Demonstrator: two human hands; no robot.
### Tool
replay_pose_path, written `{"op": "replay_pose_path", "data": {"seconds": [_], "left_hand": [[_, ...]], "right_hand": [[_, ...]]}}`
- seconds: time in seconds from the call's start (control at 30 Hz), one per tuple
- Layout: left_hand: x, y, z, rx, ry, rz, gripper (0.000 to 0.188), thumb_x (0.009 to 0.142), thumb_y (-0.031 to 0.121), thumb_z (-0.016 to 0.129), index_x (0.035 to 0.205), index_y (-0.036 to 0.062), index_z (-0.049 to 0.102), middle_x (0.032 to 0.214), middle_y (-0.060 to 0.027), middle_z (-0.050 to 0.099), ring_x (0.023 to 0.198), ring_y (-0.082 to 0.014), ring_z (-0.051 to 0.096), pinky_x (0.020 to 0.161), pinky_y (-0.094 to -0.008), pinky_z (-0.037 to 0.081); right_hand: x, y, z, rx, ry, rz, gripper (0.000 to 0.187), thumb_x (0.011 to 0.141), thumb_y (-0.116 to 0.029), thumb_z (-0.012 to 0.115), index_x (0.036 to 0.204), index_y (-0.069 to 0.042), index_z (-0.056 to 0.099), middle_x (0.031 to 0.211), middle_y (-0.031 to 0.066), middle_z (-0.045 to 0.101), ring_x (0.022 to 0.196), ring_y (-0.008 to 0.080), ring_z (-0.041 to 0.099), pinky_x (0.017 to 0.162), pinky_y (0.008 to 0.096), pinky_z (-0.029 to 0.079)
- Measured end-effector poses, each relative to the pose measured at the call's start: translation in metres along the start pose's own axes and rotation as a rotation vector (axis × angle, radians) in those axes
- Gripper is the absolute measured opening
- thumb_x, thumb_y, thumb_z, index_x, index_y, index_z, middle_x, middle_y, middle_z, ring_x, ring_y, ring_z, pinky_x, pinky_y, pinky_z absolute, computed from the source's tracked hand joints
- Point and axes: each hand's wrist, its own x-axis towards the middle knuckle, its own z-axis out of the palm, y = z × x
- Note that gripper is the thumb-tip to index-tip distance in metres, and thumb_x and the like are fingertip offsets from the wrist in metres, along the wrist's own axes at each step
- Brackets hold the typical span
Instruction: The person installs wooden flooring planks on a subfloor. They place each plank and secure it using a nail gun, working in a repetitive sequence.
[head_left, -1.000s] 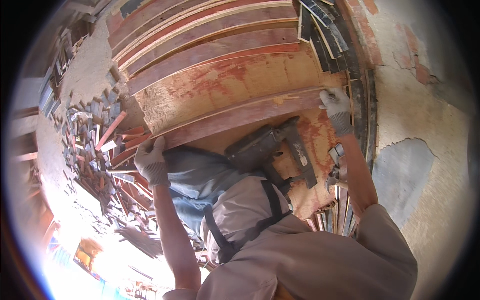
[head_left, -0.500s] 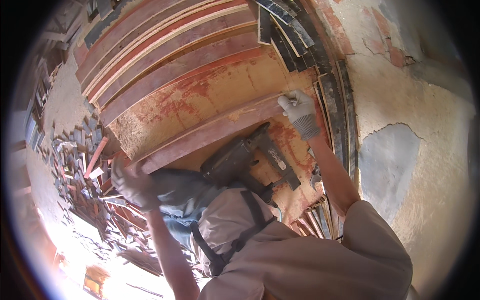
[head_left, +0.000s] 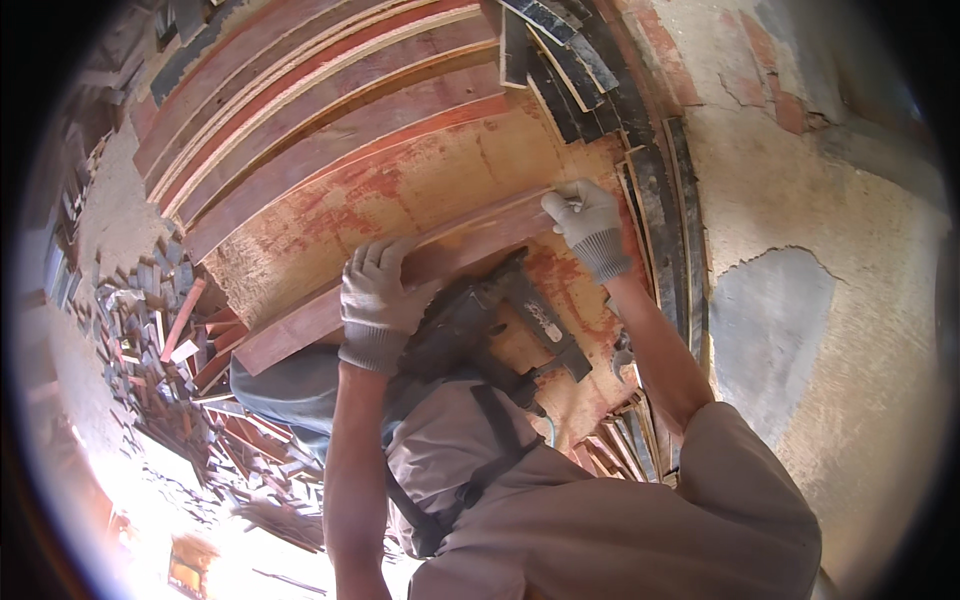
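Observation:
A long reddish-brown wooden plank (head_left: 300, 325) slants across in front of me, with a paler edge along its far side. My left hand (head_left: 380, 290), in a pale knit glove with a grey cuff, is closed over the plank near its middle, fingers bent toward its far edge. At the plank's right end, my gloved right hand (head_left: 588, 222) pinches it between thumb and fingers. A black nail gun (head_left: 545, 315) lies just on the near side of the plank, partly hidden behind my left hand and clothing.
Several long reddish planks (head_left: 350, 120) lie side by side on the stained plywood surface (head_left: 450, 160). Dark strips (head_left: 670, 220) line its right edge by a patched wall (head_left: 770, 330). A heap of wood offcuts (head_left: 190, 370) covers the left. More short strips (head_left: 625, 440) stand near my right elbow.
My left hand, blurred at the plank's left end before, has moved right and taken hold nearer its middle. My right hand keeps its hold at the right end.

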Motion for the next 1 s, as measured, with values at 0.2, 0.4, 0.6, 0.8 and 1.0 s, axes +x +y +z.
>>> {"op": "replay_pose_path", "data": {"seconds": [0.2, 0.4, 0.6, 0.8, 1.0], "left_hand": [[0.002, 0.000, 0.001, 0.068, -0.015, -0.029, 0.061, 0.064, 0.028, 0.092, 0.116, 0.0073, 0.066, 0.111, -0.0147, 0.070, 0.105, -0.0383, 0.065, 0.093, -0.0492, 0.052], [0.011, 0.007, 0.007, 0.044, 0.084, -0.131, 0.041, 0.076, 0.039, 0.083, 0.102, 0.0085, 0.073, 0.093, -0.0132, 0.071, 0.090, -0.0363, 0.068, 0.083, -0.0477, 0.053], [0.021, 0.014, 0.007, -0.029, 0.057, -0.283, 0.025, 0.078, 0.031, 0.080, 0.087, 0.0085, 0.077, 0.085, -0.0134, 0.072, 0.077, -0.0324, 0.070, 0.072, -0.0437, 0.055], [0.025, 0.024, 0.005, -0.081, 0.017, -0.425, 0.021, 0.076, 0.029, 0.080, 0.085, 0.0102, 0.079, 0.086, -0.0108, 0.073, 0.084, -0.0334, 0.069, 0.080, -0.0467, 0.055], [0.026, 0.028, 0.005, -0.098, 0.049, -0.430, 0.020, 0.075, 0.030, 0.078, 0.080, 0.0111, 0.079, 0.080, -0.0094, 0.073, 0.081, -0.0324, 0.069, 0.079, -0.0460, 0.055]], "right_hand": [[0.002, -0.002, -0.001, -0.041, -0.003, -0.005, 0.017, 0.091, -0.014, 0.075, 0.093, 0.002, 0.071, 0.080, 0.0053, 0.073, 0.071, 0.0107, 0.065, 0.067, 0.0276, 0.052], [0.004, 0.000, -0.001, -0.088, 0.015, 0.025, 0.019, 0.089, -0.016, 0.077, 0.094, 0.002, 0.072, 0.079, 0.0053, 0.073, 0.069, 0.0110, 0.066, 0.066, 0.0277, 0.052], [0.006, 0.000, -0.002, -0.003, 0.015, 0.078, 0.019, 0.088, -0.017, 0.076, 0.090, 0.001, 0.071, 0.073, 0.0049, 0.071, 0.057, 0.0104, 0.062, 0.056, 0.0292, 0.050], [0.012, 0.006, -0.005, -0.087, -0.018, 0.046, 0.020, 0.088, -0.020, 0.075, 0.090, -0.001, 0.072, 0.074, 0.0047, 0.072, 0.064, 0.0090, 0.066, 0.058, 0.0275, 0.053], [-0.019, 0.000, 0.002, -0.178, 0.168, -0.265, 0.034, 0.088, -0.024, 0.076, 0.109, 0.000, 0.067, 0.090, 0.0155, 0.074, 0.071, 0.0245, 0.071, 0.063, 0.0360, 0.055]]}}
